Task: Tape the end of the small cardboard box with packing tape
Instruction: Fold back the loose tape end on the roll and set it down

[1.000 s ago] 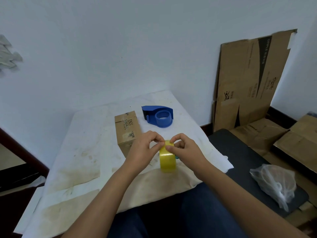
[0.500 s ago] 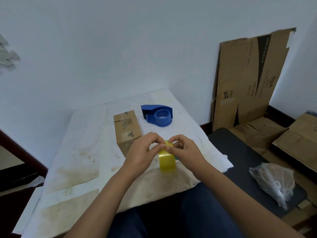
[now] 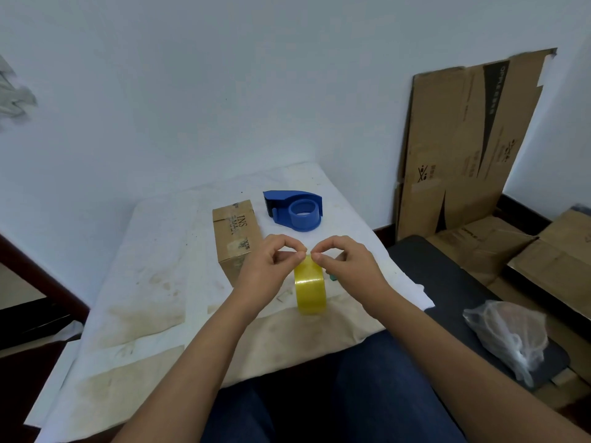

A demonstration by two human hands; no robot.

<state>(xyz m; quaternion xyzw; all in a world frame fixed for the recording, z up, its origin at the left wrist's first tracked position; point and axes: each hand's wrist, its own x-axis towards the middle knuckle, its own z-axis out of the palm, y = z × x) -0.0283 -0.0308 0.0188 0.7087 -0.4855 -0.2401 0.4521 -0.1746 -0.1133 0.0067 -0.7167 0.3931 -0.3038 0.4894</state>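
Observation:
A yellow roll of packing tape [image 3: 309, 287] stands on edge near the table's front. My left hand [image 3: 271, 266] and my right hand [image 3: 348, 266] both pinch at the top of the roll, fingertips almost meeting. The small cardboard box [image 3: 236, 236] lies just left of my left hand, its near end partly hidden behind that hand. An empty blue tape dispenser [image 3: 295, 211] sits behind the roll.
The table [image 3: 153, 282] is covered by a stained white cloth and stands against a white wall. Flattened cardboard [image 3: 463, 139] leans on the wall at right, with more boxes [image 3: 550, 260] on the floor. A plastic bag [image 3: 508, 334] lies on a dark mat.
My fingers have shifted slightly on top of the tape roll; both hands stay pinched there. The box and dispenser have not moved.

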